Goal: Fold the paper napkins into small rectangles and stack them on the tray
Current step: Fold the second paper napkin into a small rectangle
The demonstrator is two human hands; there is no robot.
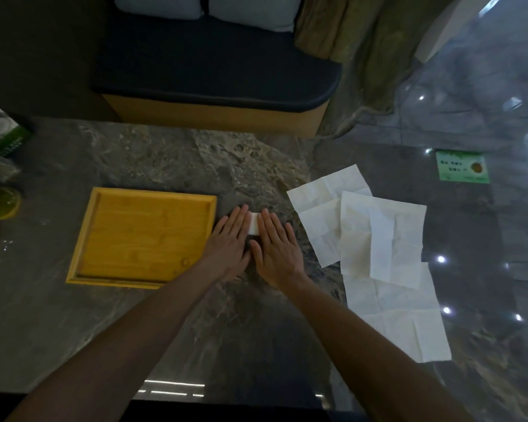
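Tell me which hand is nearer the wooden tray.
Left. The left hand lies flat right beside the tray's right rim, pressing the folded napkin. The right hand presses the same napkin from its far side, farther from the tray.

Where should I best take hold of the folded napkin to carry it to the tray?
Probably pinch the folded napkin at its far short edge, the only part showing between the left hand and right hand, both pressing flat on it. It lies flat on the table, so come from above, thumb under and fingers over all layers. The tray lies just left.
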